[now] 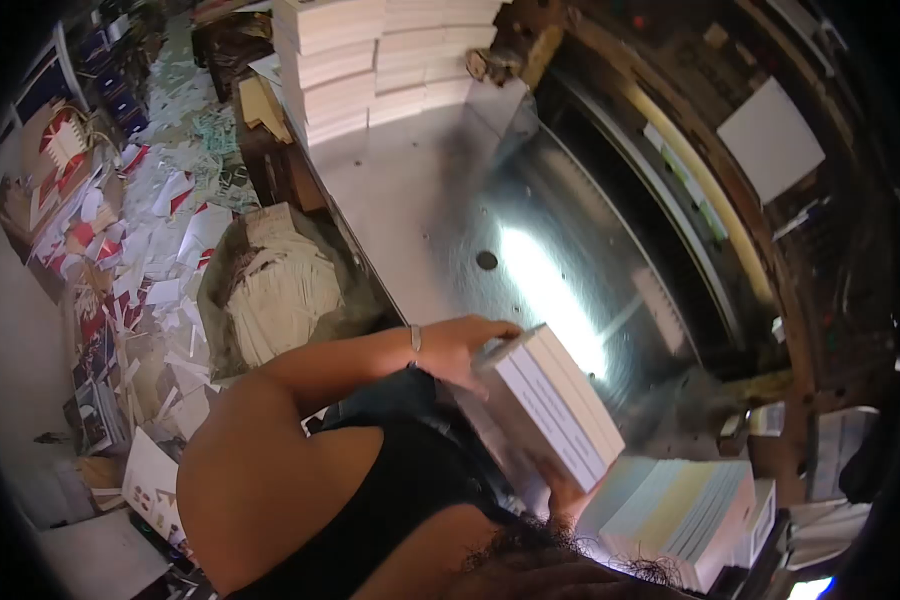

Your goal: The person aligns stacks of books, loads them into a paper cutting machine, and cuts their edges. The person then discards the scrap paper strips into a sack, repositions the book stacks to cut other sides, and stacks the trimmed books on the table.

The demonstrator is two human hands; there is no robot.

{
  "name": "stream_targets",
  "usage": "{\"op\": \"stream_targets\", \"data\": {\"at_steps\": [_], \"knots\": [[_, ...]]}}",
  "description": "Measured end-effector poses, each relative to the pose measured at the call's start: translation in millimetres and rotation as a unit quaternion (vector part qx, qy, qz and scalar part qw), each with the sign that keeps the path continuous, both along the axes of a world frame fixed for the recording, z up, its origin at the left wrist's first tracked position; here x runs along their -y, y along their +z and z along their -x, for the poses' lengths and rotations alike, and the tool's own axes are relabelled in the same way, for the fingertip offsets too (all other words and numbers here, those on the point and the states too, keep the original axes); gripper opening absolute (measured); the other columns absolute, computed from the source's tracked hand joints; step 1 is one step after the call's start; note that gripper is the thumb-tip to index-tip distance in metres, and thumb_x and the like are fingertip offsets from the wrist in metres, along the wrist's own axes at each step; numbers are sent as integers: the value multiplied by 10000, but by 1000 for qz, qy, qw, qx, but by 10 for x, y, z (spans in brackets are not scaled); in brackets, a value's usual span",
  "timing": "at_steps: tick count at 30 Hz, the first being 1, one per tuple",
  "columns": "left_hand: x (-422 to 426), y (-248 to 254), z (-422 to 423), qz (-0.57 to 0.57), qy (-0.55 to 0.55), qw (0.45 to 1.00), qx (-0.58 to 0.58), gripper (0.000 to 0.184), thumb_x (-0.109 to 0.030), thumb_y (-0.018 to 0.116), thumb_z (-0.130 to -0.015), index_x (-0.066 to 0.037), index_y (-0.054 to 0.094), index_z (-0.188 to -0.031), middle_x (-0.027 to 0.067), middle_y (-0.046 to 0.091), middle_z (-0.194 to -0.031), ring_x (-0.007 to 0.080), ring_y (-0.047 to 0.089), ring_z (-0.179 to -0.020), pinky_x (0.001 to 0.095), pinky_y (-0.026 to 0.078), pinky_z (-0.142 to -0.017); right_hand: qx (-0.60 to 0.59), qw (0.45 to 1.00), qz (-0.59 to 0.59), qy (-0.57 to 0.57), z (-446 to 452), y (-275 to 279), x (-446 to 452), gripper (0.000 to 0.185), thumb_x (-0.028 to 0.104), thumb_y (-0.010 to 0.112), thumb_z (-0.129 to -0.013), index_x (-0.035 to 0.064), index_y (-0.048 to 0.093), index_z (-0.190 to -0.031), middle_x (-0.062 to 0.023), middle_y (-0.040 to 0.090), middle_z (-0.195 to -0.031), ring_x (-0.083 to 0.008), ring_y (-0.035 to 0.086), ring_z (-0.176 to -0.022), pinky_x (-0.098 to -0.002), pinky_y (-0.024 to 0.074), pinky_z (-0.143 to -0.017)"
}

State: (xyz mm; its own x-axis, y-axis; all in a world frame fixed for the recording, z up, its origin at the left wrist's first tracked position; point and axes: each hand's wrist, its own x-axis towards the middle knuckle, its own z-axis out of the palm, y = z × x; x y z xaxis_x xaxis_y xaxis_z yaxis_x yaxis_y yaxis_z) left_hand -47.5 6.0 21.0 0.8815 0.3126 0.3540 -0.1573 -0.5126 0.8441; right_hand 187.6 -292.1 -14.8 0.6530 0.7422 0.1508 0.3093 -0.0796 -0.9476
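Note:
A short stack of thick books [550,405], with pale covers and white spines, is held tilted above the front edge of the metal table [440,220]. My left hand [462,350], with a band at its wrist, grips the upper left end of the stack. At the stack's lower end, my right hand [567,497] holds it from below; most of that hand is hidden by the books and by hair. Just right of it stands a larger pile of books [670,510] with coloured covers.
Tall stacks of books [340,75] stand at the table's back left. A dark machine slot [660,210] borders the right. Left of the table, a sack of paper strips [285,290] sits among paper scraps [170,240] littering the floor.

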Motion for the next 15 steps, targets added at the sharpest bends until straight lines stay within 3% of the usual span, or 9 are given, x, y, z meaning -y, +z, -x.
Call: {"op": "stream_targets", "data": {"at_steps": [3, 6, 9, 12, 15], "knots": [[6, -39, 87, -21, 18, 1000, 1, 946, -216, 961, -630, 10, 498, -1424, 229, 664, -1264, 405, 640, -1180, 440, 502, -1019, -35, 999, 18, 26, -100, -182, 62, 1316, 128, 1003, -518, -34, 239, -1578, -166, 504, -1428, -301, 496, -1315, -474, 374, -1155], [-29, -254, 126, 15, 11, 999, -28, 977, -254, 955, -645, -3, 476, -1459, 219, 641, -1311, 396, 608, -1222, 452, 468, -1063, -28, 999, 0, -25, -56, -445, 12, 1158, 137, 981, -518, -24, 356, -1479, -154, 543, -1366, -298, 524, -1276, -458, 391, -1133], [2, 47, 234, -25, 36, 998, -54, 990, -273, 950, -654, -13, 466, -1477, 211, 602, -1372, 385, 546, -1287, 471, 412, -1118, -24, 998, -52, 34, 248, 225, -277, 1107, 167, 984, -519, -11, 390, -1435, -152, 560, -1340, -294, 539, -1255, -455, 399, -1125], [-25, -209, 246, -50, 38, 996, -57, 998, -301, 945, -664, -21, 459, -1488, 205, 565, -1419, 374, 487, -1335, 486, 359, -1154, 40, 999, -13, 31, 167, 29, -203, 1119, 173, 985, -524, -19, 380, -1446, -157, 559, -1344, -293, 541, -1253, -459, 406, -1117], [-52, -253, 237, -44, 47, 996, -57, 973, -321, 939, -682, -20, 468, -1480, 212, 611, -1358, 373, 547, -1280, 477, 402, -1117, 40, 999, -19, 30, 67, -176, -129, 1122, 155, 972, -535, -42, 370, -1461, -165, 563, -1341, -300, 545, -1243, -465, 413, -1106]]}}
